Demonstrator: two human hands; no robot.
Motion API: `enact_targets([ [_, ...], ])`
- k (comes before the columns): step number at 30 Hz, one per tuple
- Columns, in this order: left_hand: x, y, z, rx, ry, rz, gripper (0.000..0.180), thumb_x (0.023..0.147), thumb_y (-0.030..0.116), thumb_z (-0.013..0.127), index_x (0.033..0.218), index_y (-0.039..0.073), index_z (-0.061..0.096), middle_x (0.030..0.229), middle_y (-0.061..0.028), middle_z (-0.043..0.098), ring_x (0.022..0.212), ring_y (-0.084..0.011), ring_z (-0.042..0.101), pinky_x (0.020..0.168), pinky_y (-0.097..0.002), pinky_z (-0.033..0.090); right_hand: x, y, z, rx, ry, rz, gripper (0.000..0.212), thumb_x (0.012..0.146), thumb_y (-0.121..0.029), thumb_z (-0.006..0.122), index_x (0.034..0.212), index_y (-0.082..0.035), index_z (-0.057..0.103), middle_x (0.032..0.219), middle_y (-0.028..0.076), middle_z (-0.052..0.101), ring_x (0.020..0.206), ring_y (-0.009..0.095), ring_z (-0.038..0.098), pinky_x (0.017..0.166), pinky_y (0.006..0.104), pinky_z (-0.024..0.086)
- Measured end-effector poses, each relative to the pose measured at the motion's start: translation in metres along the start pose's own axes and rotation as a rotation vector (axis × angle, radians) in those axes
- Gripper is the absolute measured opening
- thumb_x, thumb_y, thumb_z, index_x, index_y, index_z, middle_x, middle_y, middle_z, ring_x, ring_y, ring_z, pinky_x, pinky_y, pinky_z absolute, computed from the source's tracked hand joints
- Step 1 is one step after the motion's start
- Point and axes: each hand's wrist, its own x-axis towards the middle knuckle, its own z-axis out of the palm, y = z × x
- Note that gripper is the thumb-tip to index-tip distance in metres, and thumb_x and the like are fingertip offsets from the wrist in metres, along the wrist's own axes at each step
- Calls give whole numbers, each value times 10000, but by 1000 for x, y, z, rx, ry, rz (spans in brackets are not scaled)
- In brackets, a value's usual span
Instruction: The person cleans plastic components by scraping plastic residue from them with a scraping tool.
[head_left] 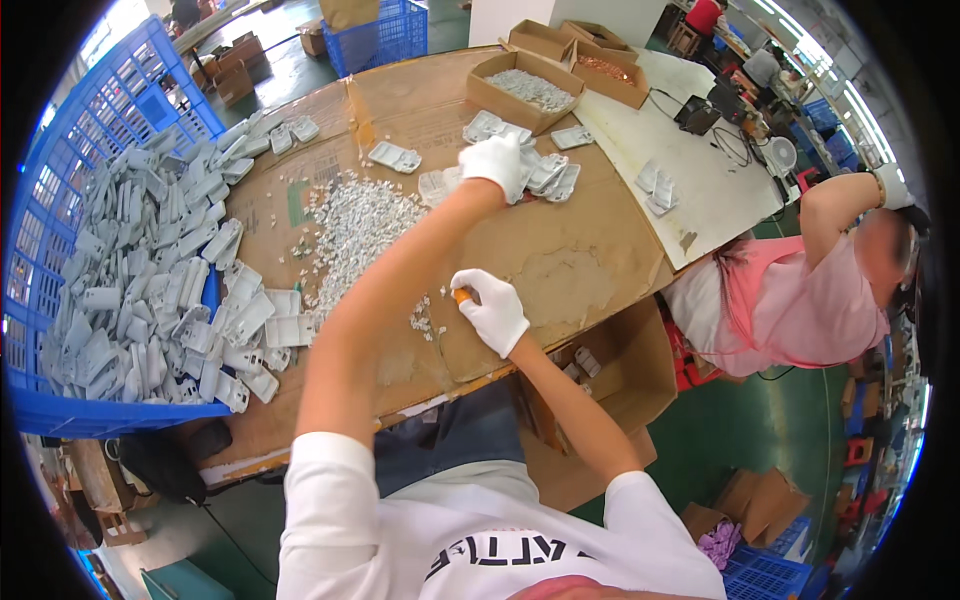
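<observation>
My left hand (pixel 492 166), in a white glove, reaches across the table to a small group of pale grey plastic shells (pixel 548 174). It touches or hovers just over them; its fingertips are blurred and I cannot tell what they grip. My right hand (pixel 495 314), also gloved, is closed near the table's front edge around an orange handle-like piece (pixel 461 295), most of which the fingers hide. Between my left forearm and the crate lies a loose heap of tiny whitish parts (pixel 358 225). A single shell (pixel 395 157) rests beyond that heap.
At left a big blue crate (pixel 150 102) overflows with grey shells (pixel 150 270). Cardboard boxes of small parts (pixel 525 90) stand at the far edge. An open carton (pixel 630 372) sits below the front edge at right. A co-worker in pink (pixel 790 290) sits to the right.
</observation>
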Motion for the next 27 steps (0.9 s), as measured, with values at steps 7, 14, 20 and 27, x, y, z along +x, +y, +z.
enact_targets([
  [7, 26, 27, 49, -141, -74, -203, 305, 926, 182, 568, 1217, 93, 546, 1206, -190, 654, 1093, -361, 672, 839, -490, 563, -4, 7, 1, -48, 44, 70, 213, 844, -32, 648, 1051, -64, 608, 983, 119, 655, 807, 272, 650, 758, 350, 525],
  [14, 24, -35, 54, -1224, 82, -174, 425, 839, 63, 675, 1242, 54, 542, 1122, -128, 669, 993, -217, 659, 843, -343, 542, -2, 2, 8, -7, 69, -2, 172, 832, -13, 646, 999, -50, 626, 937, 125, 666, 813, 268, 661, 754, 335, 527],
  [20, -93, -72, -27, -1091, 236, -158, 416, 798, -22, 586, 1198, 90, 580, 947, -101, 647, 822, -158, 642, 693, -323, 540, 0, 2, 3, 247, 137, 92, 219, 820, 61, 596, 1012, -27, 652, 883, 74, 682, 744, 103, 624, 685, 262, 511],
  [27, -251, -52, -63, -1652, 223, -433, 490, 829, -47, 544, 1304, 48, 469, 1041, -94, 601, 804, -136, 639, 626, -266, 573, -40, -104, 18, 139, 197, -318, 187, 879, 100, 550, 1019, -14, 596, 1088, 120, 599, 932, 191, 614, 808, 300, 515],
])
